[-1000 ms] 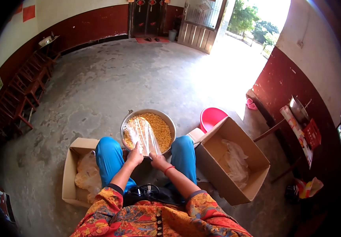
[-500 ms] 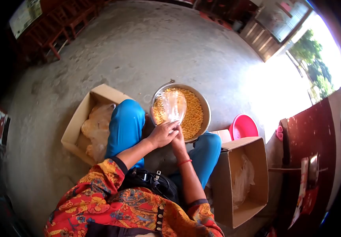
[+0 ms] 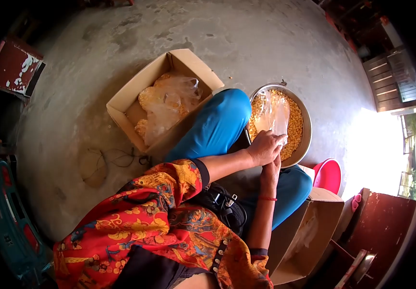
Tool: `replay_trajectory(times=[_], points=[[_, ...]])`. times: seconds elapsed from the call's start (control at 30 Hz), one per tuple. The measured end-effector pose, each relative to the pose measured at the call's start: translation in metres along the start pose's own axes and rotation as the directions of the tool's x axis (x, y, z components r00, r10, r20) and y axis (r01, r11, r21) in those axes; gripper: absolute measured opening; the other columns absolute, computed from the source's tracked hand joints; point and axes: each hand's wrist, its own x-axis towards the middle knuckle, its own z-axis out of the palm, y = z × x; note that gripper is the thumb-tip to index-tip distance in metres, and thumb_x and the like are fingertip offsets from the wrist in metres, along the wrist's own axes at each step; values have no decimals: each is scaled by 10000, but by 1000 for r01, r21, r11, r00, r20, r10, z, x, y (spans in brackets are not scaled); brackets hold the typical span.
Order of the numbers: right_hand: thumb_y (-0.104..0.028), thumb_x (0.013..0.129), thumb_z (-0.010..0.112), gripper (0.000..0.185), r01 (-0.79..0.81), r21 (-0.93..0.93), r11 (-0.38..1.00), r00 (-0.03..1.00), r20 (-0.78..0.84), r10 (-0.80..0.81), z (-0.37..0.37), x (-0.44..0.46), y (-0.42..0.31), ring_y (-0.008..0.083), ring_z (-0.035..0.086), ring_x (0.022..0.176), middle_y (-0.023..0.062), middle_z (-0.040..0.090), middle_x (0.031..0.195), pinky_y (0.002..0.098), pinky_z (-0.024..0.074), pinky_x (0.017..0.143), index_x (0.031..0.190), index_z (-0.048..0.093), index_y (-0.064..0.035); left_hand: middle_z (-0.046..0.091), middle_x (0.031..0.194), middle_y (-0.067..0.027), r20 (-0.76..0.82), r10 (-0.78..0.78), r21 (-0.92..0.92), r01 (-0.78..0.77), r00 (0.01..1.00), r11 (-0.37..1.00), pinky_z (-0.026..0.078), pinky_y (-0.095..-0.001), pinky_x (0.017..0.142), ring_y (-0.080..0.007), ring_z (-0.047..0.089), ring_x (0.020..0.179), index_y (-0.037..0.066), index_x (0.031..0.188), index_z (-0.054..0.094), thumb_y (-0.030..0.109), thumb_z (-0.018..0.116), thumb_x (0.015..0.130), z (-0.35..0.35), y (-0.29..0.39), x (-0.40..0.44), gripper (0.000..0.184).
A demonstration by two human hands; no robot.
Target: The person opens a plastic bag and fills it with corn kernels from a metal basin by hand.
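Note:
A clear plastic bag (image 3: 278,113) lies over yellow kernels (image 3: 295,130) in a round metal pot (image 3: 306,108) with a handle. At the near edge of the pot, my left hand (image 3: 264,147) pinches the gathered neck of this bag. Just below it, my right hand (image 3: 272,167), with a red band on the wrist, is closed around the bag's end, its fingers partly hidden. The hands touch each other. How much the bag holds is hard to make out.
Left of my knee stands a cardboard box (image 3: 123,96) with filled plastic bags (image 3: 162,103) in it. On the right are a pink basin (image 3: 328,176) and a second cardboard box (image 3: 330,207) with a plastic bag (image 3: 305,236) inside. A teal case (image 3: 6,212) sits far left.
My view has turned left, so the pot and boxes appear further right, and the teal case has come into view. Both hands stay together on the bag's neck.

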Motion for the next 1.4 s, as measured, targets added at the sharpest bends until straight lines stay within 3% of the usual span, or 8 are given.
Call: replay_trajectory(times=[0.2,0.4,0.5,0.6,0.83,1.0,1.27,1.4], points=[[-36,828,546,355,29,-381,924,1000,8,-28,-19,-7,-1,91,545,770,31,593,853,230,442,688,1160,438,30,599,815,-212,-135,-34,-62,26,990,998,452,-448,701,-373,561,749,25,1084,570,40,500,695,2,-16,11,395],[-137,718,639,139,88,-905,416,980,3,-201,-8,-21,-15,174,617,677,95,634,710,308,472,644,815,636,-37,629,826,-153,-17,-31,12,31,999,999,447,-391,757,-306,596,796,24,1089,560,-17,495,692,-8,-20,17,405],[-98,752,614,107,97,-461,882,995,22,-98,-5,-21,-31,142,606,757,86,633,735,259,467,712,828,619,-21,606,973,-177,-15,107,154,-103,994,983,446,-381,819,-319,578,901,-11,1155,496,28,589,678,-5,-29,16,487],[-39,805,591,135,142,-23,990,987,80,-140,-4,-24,-48,74,556,803,23,617,837,227,453,774,928,594,18,545,1127,-187,88,130,122,-140,988,983,370,-403,946,-325,505,1071,16,1281,384,121,642,695,-1,-41,18,649],[-169,824,601,133,-35,7,999,944,328,30,-8,-42,-63,62,507,659,1,580,766,205,421,621,856,597,-40,300,1368,-191,293,11,472,-155,956,868,216,-447,1065,-399,275,1266,105,1408,172,251,640,717,2,-41,6,848],[-175,820,629,172,-68,-180,981,773,613,166,-6,-44,-47,36,500,758,-25,588,814,213,424,683,894,612,-20,312,1363,-178,308,156,300,-252,938,920,249,-457,1047,-384,266,1272,165,1388,262,298,590,754,30,-85,-3,726],[-73,799,639,269,136,-177,975,977,189,-102,-12,-41,-45,83,534,873,23,589,975,240,452,781,1045,573,16,639,919,-150,430,50,-16,-47,902,999,482,-377,753,-312,608,842,58,972,631,255,606,715,13,-65,-1,326],[-9,759,598,269,197,-650,734,936,-99,-339,-23,-31,-49,115,549,814,41,587,932,253,478,725,1027,567,-9,643,899,-142,190,130,-52,-122,973,991,486,-361,740,-275,620,831,19,952,623,211,591,759,15,-60,9,274]])
